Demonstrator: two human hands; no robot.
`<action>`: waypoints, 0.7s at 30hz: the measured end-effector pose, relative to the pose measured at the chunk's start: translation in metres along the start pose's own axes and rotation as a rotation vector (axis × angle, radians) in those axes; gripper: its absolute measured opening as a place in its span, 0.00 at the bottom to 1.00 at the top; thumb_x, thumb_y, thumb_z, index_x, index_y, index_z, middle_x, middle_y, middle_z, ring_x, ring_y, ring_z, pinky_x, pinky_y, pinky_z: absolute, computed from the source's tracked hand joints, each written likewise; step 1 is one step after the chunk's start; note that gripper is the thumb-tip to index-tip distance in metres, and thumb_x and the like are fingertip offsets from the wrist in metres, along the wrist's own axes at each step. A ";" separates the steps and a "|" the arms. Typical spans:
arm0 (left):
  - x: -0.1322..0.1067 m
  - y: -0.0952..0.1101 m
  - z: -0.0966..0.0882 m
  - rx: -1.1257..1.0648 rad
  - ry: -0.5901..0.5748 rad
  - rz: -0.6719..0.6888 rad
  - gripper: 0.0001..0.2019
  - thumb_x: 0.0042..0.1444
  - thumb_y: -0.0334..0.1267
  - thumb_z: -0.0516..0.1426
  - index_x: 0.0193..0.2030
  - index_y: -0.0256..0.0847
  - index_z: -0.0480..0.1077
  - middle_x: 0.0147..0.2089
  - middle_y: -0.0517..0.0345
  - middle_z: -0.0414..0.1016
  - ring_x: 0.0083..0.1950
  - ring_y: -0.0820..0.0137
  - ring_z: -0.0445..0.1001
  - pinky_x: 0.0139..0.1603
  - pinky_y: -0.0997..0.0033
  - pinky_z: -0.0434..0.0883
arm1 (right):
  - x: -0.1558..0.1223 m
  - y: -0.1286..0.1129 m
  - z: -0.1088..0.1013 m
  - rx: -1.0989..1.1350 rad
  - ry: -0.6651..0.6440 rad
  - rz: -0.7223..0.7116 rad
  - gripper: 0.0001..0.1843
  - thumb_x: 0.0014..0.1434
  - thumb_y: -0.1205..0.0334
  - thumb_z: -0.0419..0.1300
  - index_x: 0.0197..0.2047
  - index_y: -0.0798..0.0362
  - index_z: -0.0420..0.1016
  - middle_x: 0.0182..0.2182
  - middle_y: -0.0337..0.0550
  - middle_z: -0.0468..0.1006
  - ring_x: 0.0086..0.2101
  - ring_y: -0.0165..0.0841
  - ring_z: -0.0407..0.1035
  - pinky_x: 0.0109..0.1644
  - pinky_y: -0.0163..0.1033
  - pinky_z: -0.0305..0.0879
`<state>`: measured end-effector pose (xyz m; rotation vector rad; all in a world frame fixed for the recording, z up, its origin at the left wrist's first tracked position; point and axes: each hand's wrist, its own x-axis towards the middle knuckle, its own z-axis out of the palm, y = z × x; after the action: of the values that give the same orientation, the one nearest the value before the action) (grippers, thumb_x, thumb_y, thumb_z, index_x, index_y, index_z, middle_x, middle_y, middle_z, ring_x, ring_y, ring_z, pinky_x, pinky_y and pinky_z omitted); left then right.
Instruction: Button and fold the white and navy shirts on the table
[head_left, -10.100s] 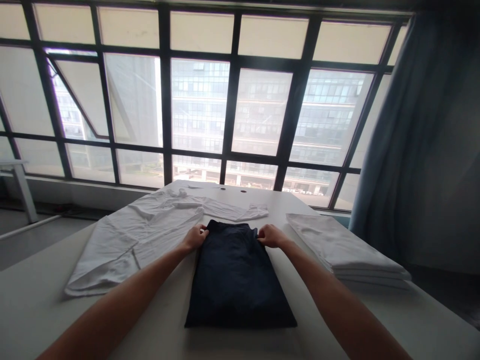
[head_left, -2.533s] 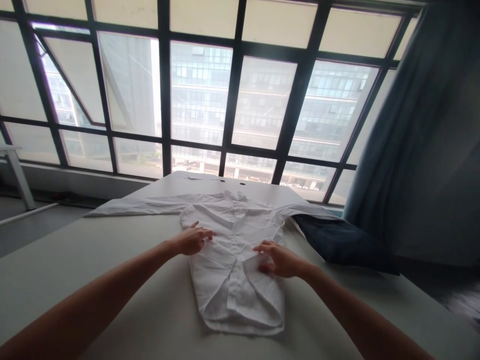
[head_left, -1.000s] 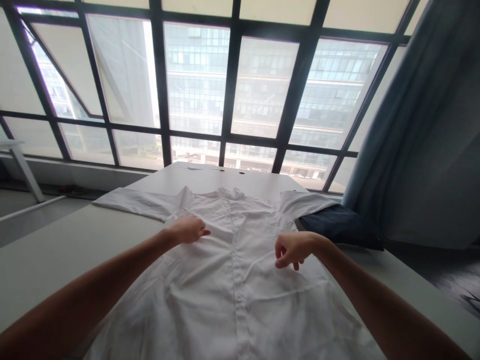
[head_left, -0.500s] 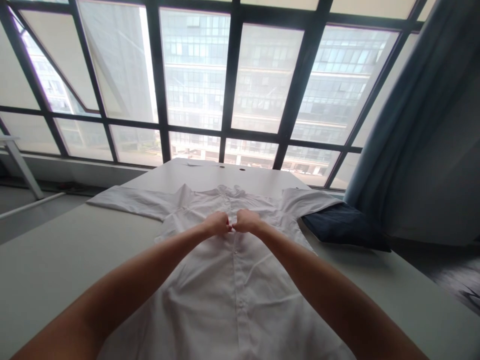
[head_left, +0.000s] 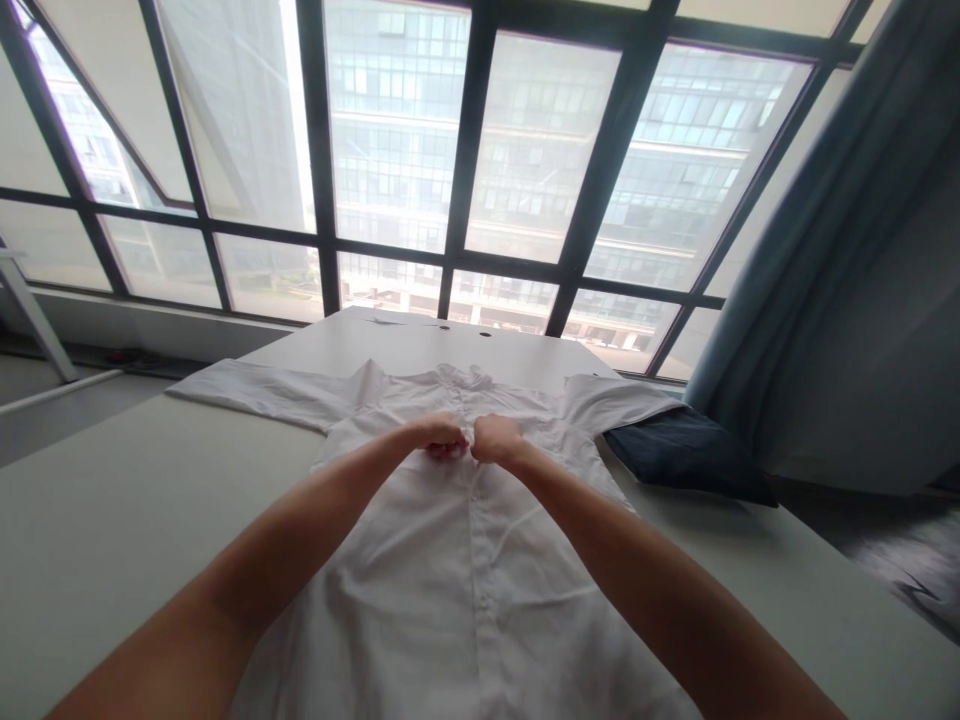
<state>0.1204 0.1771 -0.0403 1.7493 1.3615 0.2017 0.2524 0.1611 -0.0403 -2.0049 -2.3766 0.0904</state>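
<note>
The white shirt point(head_left: 465, 570) lies flat on the counter point(head_left: 127, 500), a dark folded garment point(head_left: 686, 445) just beside its sleeve point(head_left: 622, 402). The left hand point(head_left: 442, 435) curls its fingers point(head_left: 442, 451) into the cloth below the collar point(head_left: 459, 378); the right hand point(head_left: 496, 438) touches beside them, its hold unclear. A hard tug could skew the placket point(head_left: 474, 520).

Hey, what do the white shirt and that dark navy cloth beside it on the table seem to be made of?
The white shirt looks like woven cotton or a cotton blend: matte, with soft creases. The dark navy cloth looks like a matte, fairly thick textile, perhaps cotton or denim, but its weave is too dim to tell.
</note>
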 end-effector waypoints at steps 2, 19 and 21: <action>-0.002 -0.008 0.002 -0.080 0.020 0.026 0.13 0.56 0.35 0.57 0.22 0.34 0.66 0.18 0.62 0.62 0.18 0.78 0.60 0.20 0.77 0.59 | -0.003 0.004 -0.003 0.051 0.022 0.046 0.12 0.53 0.57 0.64 0.36 0.57 0.80 0.34 0.53 0.82 0.39 0.41 0.77 0.36 0.34 0.69; 0.004 -0.031 0.011 -0.373 0.064 0.131 0.11 0.56 0.37 0.59 0.26 0.33 0.70 0.22 0.60 0.71 0.20 0.79 0.66 0.21 0.78 0.60 | -0.015 0.030 0.044 0.985 0.074 0.032 0.11 0.59 0.60 0.58 0.33 0.57 0.78 0.22 0.39 0.76 0.19 0.25 0.63 0.19 0.28 0.53; 0.004 -0.031 0.012 -0.375 0.064 0.141 0.11 0.54 0.39 0.61 0.27 0.33 0.71 0.22 0.61 0.71 0.20 0.79 0.65 0.22 0.78 0.61 | -0.015 0.029 0.045 1.013 0.082 0.023 0.11 0.58 0.59 0.60 0.32 0.58 0.79 0.22 0.39 0.76 0.18 0.25 0.62 0.18 0.28 0.53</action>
<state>0.1069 0.1742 -0.0708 1.5305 1.1573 0.5583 0.2807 0.1503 -0.0870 -1.4602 -1.6677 0.9579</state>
